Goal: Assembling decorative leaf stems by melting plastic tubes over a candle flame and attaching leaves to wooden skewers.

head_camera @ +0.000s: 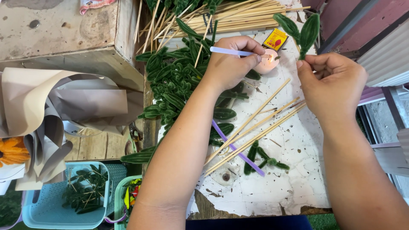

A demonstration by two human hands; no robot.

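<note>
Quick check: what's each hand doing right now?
Left hand: closed, holding a pale stick at the candle.
Right hand: closed, pinching a green leaf pair.

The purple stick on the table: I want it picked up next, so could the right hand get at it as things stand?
Probably not freely: the right hand holds a green leaf, and skewers cross the purple stick.

Two hands are working over the counter (294,179): the left hand (232,59) and the right hand (334,83). One lit candle (269,61) is burning, with one matchbox (275,39) sitting beside it. Two lilac sticks are showing, one held (232,52) and one lying (238,151). About four bare skewers (255,127) are lying mid-counter. Two baskets (64,200) are standing below the counter's left edge. The green leaves (174,85) are piling up past counting.
</note>
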